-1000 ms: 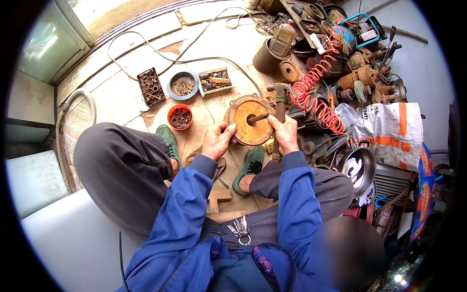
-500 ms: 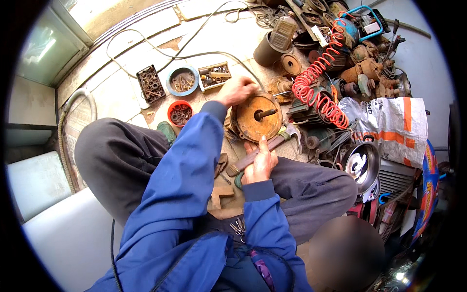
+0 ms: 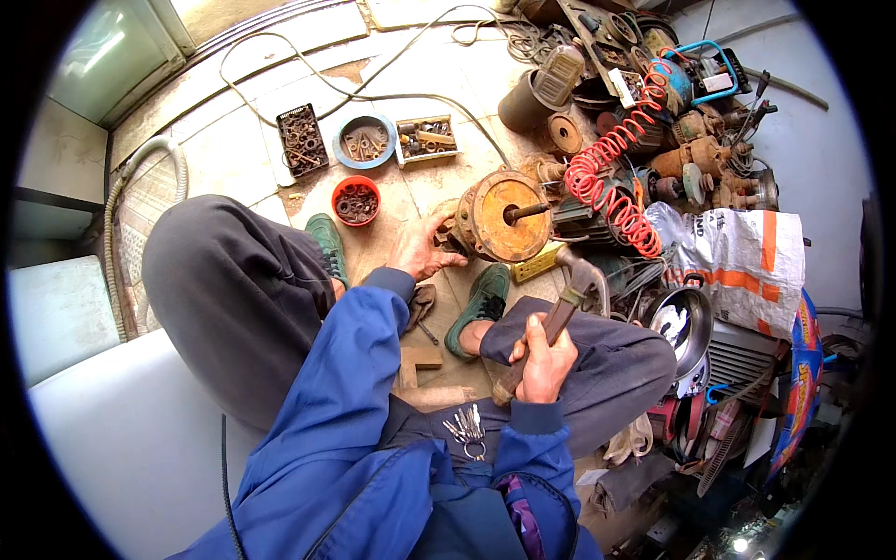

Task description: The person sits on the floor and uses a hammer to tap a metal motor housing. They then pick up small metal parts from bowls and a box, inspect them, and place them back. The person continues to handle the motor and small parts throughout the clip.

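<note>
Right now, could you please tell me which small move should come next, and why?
I would probably steady the rusty motor housing with the left hand: that hand is at its left side, while the right hand grips the claw hammer apart from it.

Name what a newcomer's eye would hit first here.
Probably the red coiled hose, looping over machine parts at upper right. Next, the rust-brown round housing at centre, its shaft jutting out, left hand at its left side. Then the hammer in the right hand, nearer the person.
</note>
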Tool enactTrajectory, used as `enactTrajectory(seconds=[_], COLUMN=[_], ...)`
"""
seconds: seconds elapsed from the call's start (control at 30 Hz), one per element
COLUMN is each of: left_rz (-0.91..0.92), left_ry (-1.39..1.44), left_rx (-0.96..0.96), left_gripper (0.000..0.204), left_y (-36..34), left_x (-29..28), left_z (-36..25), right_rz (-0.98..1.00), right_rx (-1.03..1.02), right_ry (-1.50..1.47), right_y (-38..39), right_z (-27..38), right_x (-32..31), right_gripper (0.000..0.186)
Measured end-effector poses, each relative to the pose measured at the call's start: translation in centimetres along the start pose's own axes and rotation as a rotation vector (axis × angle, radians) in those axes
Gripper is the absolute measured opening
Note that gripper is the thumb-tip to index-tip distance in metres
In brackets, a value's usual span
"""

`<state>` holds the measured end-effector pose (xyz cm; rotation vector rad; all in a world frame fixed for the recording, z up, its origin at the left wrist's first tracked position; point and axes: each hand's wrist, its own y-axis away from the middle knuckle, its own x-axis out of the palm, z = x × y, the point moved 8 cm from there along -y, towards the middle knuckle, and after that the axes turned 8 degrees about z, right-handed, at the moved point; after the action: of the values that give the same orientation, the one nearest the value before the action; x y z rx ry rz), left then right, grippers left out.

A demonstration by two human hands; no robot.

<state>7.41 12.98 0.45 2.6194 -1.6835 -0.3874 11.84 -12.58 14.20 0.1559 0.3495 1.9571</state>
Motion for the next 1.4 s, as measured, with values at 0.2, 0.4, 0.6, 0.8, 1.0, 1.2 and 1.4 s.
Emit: enactTrajectory(seconds=[0.2, 0.4, 0.6, 0.8, 1.0, 1.2, 1.4], left_rz=[-0.02, 0.0, 0.115, 0.112, 0.066, 0.038, -0.016], left_ry=[-0.094, -0.283, -0.371, -0.233, -0.304, -0.263, -0.335], left_rx=[0.018, 0.001, 0.076, 0.055, 0.092, 0.13, 0.174], left_gripper=[0.09, 0.08, 0.068, 0.065, 0.064, 0.064, 0.064], left_y=[-1.9, -2.8, -3.9, -3.6, -3.4, -3.2, -3.2], left_x=[-0.2, -0.9, -2.3, -2.4, -2.6, -2.2, -2.4], left_z=[-0.3, -0.9, -3.1, -2.6, -3.3, -3.3, -3.3], right_rz=[0.039, 0.099, 0.211, 0.037, 0.055, -0.109, 0.113], right_rx=[0.038, 0.118, 0.077, -0.318, -0.17, -0.339, -0.25], right_ry=[0.067, 0.133, 0.371, 0.626, 1.059, 0.884, 1.046], right_y=[1.7, 1.8, 2.2, 2.0, -1.9, 0.6, -1.5], right_z=[-2.0, -2.5, -1.9, 5.3, 1.9, 5.5, 4.6], right_x=[-0.5, 0.7, 2.4, 4.8, 5.5, 5.5, 6.6], right_gripper=[0.015, 0.016, 0.024, 0.023, 0.028, 0.026, 0.029])
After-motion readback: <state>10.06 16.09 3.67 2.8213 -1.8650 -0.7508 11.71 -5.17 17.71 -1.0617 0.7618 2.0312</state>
